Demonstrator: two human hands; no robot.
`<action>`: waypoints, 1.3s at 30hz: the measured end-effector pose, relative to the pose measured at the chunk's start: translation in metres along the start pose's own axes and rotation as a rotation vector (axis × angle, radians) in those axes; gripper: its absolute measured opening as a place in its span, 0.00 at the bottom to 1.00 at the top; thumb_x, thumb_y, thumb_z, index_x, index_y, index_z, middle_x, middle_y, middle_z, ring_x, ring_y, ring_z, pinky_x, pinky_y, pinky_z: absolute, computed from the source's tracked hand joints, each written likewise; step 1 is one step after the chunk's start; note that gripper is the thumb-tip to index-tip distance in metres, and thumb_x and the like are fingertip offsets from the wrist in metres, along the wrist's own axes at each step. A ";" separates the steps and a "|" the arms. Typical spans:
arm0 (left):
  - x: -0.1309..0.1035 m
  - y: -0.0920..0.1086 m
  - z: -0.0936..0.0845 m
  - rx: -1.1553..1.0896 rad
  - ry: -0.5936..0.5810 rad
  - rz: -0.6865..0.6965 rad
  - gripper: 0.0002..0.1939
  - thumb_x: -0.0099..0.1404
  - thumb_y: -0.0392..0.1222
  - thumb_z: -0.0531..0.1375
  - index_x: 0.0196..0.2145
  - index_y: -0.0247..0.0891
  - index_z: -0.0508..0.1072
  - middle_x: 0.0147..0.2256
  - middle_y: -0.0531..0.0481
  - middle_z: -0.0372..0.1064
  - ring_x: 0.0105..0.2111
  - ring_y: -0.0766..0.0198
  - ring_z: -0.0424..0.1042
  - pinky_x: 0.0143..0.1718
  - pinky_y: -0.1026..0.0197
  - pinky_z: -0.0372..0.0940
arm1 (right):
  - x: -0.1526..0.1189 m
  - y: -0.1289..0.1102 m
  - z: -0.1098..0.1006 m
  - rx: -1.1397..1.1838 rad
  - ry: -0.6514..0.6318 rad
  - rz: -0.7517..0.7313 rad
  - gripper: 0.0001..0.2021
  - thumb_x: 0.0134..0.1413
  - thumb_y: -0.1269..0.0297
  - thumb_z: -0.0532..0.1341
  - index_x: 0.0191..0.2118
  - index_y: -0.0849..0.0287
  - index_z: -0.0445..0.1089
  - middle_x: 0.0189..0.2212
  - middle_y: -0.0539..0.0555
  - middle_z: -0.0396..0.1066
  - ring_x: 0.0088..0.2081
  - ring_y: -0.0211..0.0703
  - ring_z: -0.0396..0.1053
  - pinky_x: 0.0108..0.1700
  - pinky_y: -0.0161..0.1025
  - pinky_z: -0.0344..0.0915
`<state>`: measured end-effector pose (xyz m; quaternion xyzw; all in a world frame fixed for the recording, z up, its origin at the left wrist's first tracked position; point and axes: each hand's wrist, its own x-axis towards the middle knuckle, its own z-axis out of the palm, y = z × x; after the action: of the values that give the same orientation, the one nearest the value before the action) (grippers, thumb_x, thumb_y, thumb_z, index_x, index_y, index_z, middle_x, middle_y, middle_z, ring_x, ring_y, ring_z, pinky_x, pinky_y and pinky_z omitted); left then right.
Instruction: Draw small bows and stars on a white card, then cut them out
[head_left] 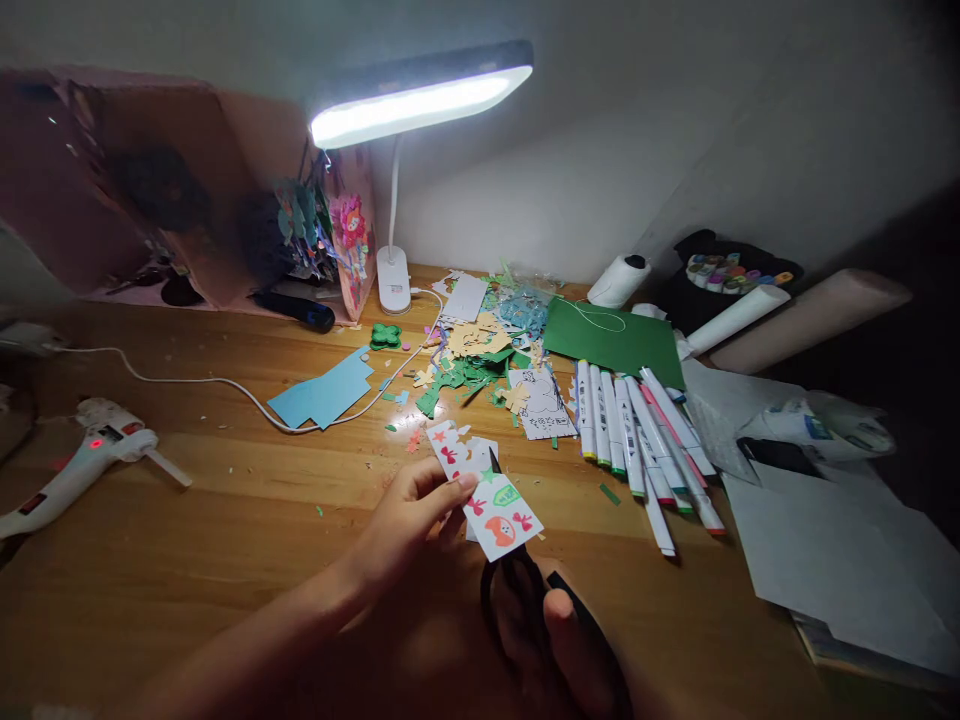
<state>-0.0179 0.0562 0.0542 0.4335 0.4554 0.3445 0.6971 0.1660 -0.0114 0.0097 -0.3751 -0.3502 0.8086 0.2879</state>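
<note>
My left hand [412, 515] pinches a white piece of paper [491, 505] by its left side, thumb on top. Coloured drawings cover the paper: red bows, stars, a green tag shape and an orange figure. Its upper edge is cut unevenly. In my right hand [559, 620] is a pair of black-handled scissors [517, 580]. Their blades pass beneath the paper, and a dark tip shows beyond its upper edge. How far the blades are apart is hidden by the paper. The fingers of my right hand are partly in shadow around the handles.
A heap of paper scraps [480, 350] lies ahead, below a lit desk lamp [424, 95]. Markers [637, 430] and green card [611, 340] are to the right. At left are a glue gun [90, 460], blue paper [326, 390], a white cable [225, 380] and a pink box [360, 240].
</note>
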 end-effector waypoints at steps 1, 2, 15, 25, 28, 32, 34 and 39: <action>0.000 0.001 -0.001 0.011 0.007 0.017 0.18 0.56 0.54 0.60 0.24 0.34 0.66 0.20 0.55 0.58 0.20 0.71 0.54 0.21 0.67 0.50 | 0.001 -0.003 0.003 -0.002 0.001 -0.013 0.25 0.43 0.39 0.61 0.33 0.59 0.69 0.22 0.50 0.67 0.25 0.39 0.64 0.24 0.32 0.60; 0.001 0.003 -0.002 0.024 0.009 0.036 0.18 0.56 0.54 0.60 0.24 0.34 0.67 0.21 0.55 0.58 0.20 0.71 0.55 0.22 0.67 0.51 | 0.002 -0.006 0.006 -0.002 -0.001 -0.030 0.26 0.41 0.37 0.60 0.32 0.59 0.69 0.21 0.50 0.66 0.24 0.39 0.64 0.23 0.33 0.60; 0.006 0.001 -0.018 0.290 0.102 0.224 0.16 0.65 0.49 0.54 0.24 0.36 0.63 0.23 0.56 0.56 0.23 0.70 0.54 0.24 0.68 0.51 | 0.010 0.002 0.019 0.068 -0.035 -0.073 0.31 0.33 0.31 0.59 0.26 0.58 0.60 0.15 0.44 0.54 0.16 0.30 0.49 0.18 0.31 0.54; 0.001 -0.006 -0.006 0.344 0.125 0.255 0.15 0.65 0.47 0.55 0.24 0.36 0.64 0.22 0.56 0.57 0.23 0.70 0.55 0.23 0.68 0.51 | -0.002 0.008 0.014 0.089 0.037 -0.083 0.27 0.41 0.33 0.56 0.28 0.56 0.67 0.21 0.51 0.61 0.24 0.41 0.60 0.24 0.38 0.60; 0.002 -0.004 -0.007 0.362 0.111 0.280 0.15 0.65 0.46 0.55 0.24 0.35 0.66 0.22 0.56 0.59 0.23 0.71 0.56 0.24 0.68 0.52 | 0.005 0.018 0.020 0.153 0.051 -0.192 0.29 0.39 0.30 0.55 0.27 0.56 0.65 0.20 0.49 0.58 0.22 0.38 0.56 0.23 0.36 0.59; 0.003 0.003 -0.015 0.423 0.059 0.306 0.14 0.64 0.45 0.55 0.25 0.34 0.69 0.22 0.55 0.61 0.23 0.71 0.57 0.24 0.68 0.52 | 0.005 0.022 0.026 0.171 0.008 -0.193 0.31 0.39 0.30 0.54 0.32 0.57 0.64 0.21 0.47 0.58 0.20 0.34 0.54 0.23 0.33 0.57; 0.004 0.008 -0.021 0.458 0.015 0.287 0.14 0.64 0.45 0.56 0.25 0.33 0.69 0.22 0.55 0.60 0.23 0.71 0.56 0.23 0.68 0.52 | 0.003 0.020 0.025 0.162 0.014 -0.195 0.30 0.41 0.31 0.55 0.32 0.58 0.63 0.22 0.47 0.58 0.21 0.32 0.53 0.23 0.32 0.55; 0.009 0.019 -0.040 0.435 -0.176 0.147 0.16 0.61 0.47 0.58 0.22 0.33 0.66 0.21 0.57 0.56 0.22 0.73 0.55 0.22 0.69 0.50 | 0.002 0.012 0.011 0.043 -0.082 -0.054 0.28 0.40 0.34 0.59 0.30 0.58 0.62 0.21 0.46 0.54 0.20 0.31 0.50 0.22 0.31 0.54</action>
<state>-0.0537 0.0830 0.0605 0.6336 0.4234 0.2491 0.5976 0.1532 -0.0208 0.0049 -0.3255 -0.3542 0.8226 0.3033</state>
